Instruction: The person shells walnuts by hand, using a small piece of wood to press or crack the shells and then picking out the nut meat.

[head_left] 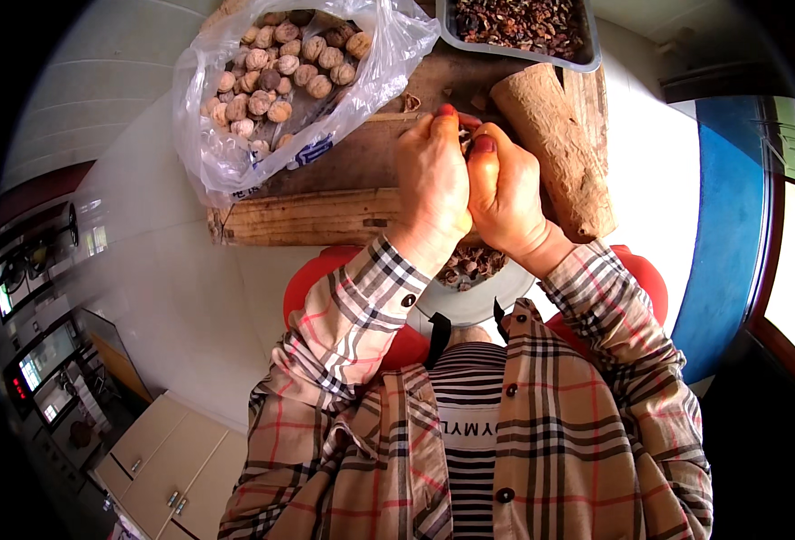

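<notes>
My left hand (432, 184) and my right hand (508, 193) press together above the front of a low wooden table (307, 218). Both are closed, thumbs on top, around a walnut (464, 140); only a small part of it shows between the fingers. A piece of walnut shell (411, 102) lies on the wood just beyond my left hand. Beneath my wrists, a pale round container (471, 308) holds broken brown shells (469, 267).
A clear plastic bag (196, 126) of whole walnuts (267, 79) stands open at the left. A thick log (551, 148) lies on the table's right side. Behind it is a tray (588, 63) of brown bits. Red rounded shapes (304, 277) flank the container.
</notes>
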A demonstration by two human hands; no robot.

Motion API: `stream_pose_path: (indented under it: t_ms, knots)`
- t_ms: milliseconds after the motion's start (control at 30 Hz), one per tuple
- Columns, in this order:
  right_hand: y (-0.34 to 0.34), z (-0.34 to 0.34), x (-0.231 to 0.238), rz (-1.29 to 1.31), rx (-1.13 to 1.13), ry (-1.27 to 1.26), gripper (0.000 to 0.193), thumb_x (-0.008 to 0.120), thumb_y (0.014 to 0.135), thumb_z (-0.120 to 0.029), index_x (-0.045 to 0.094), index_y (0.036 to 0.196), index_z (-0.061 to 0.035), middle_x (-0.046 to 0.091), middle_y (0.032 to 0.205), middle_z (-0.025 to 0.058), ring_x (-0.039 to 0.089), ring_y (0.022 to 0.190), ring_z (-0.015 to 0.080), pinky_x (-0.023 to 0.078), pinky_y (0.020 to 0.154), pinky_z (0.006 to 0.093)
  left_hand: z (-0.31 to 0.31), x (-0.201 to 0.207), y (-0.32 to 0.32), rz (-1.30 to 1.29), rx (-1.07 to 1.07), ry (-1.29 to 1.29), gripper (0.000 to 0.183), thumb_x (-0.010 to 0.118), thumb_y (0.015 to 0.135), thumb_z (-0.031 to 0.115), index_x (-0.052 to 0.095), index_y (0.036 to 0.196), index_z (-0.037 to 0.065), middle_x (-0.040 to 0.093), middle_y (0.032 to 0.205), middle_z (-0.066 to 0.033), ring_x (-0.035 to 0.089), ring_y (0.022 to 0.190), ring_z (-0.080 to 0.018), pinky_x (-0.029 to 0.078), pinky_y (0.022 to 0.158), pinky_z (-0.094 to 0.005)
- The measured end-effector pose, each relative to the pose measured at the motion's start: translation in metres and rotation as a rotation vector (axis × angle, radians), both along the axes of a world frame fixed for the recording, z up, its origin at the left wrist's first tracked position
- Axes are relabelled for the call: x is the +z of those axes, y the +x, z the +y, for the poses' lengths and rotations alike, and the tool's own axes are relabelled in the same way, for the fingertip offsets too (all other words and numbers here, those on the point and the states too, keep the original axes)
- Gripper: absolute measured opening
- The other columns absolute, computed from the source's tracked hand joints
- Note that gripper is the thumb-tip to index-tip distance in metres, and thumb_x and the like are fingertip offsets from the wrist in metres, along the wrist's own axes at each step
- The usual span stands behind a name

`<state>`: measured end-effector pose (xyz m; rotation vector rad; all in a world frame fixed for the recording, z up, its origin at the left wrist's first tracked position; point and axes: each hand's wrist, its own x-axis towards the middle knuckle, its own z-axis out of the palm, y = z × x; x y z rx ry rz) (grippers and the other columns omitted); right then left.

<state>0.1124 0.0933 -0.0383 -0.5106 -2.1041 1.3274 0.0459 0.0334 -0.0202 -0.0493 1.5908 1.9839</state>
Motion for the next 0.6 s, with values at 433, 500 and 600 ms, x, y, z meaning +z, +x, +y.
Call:
stream_pose_path:
  t_ms: [433, 500, 600]
  knots:
    - [0.006, 0.009, 0.014, -0.066, 0.219, -0.859, 0.032, 0.044, 0.104, -0.030, 0.058, 0.098, -0.0013, 0.056, 0.072, 0.0008, 0.048, 0.057, 0.0073, 0.041, 0.052, 0.0240, -0.022, -0.005, -0.023, -0.296, -0.225, 0.169, 0.027, 0.049, 0.100, 0.030, 0.061, 0.090, 0.008, 0.062, 0.079, -0.0025, 0.056, 0.063, -0.0130, 0.045, 0.051, -0.0270]
    - [0.007, 0.013, 0.013, -0.065, 0.210, -0.900, 0.035, 0.045, 0.104, -0.035, 0.060, 0.097, -0.0033, 0.055, 0.072, -0.0021, 0.045, 0.057, 0.0039, 0.038, 0.051, 0.0194, -0.023, -0.007, -0.026, -0.309, -0.201, 0.173, 0.027, 0.049, 0.100, 0.032, 0.059, 0.093, 0.008, 0.060, 0.079, -0.0016, 0.053, 0.063, -0.0131, 0.043, 0.053, -0.0275]
    - [0.011, 0.022, 0.012, -0.165, 0.204, -0.936, 0.038, 0.048, 0.101, -0.040, 0.059, 0.092, -0.0048, 0.052, 0.068, -0.0029, 0.045, 0.056, 0.0048, 0.038, 0.051, 0.0202, -0.026, 0.005, -0.025, -0.228, -0.297, 0.155, 0.026, 0.053, 0.099, 0.032, 0.058, 0.092, 0.007, 0.056, 0.080, 0.0002, 0.050, 0.062, -0.0076, 0.042, 0.053, -0.0229]
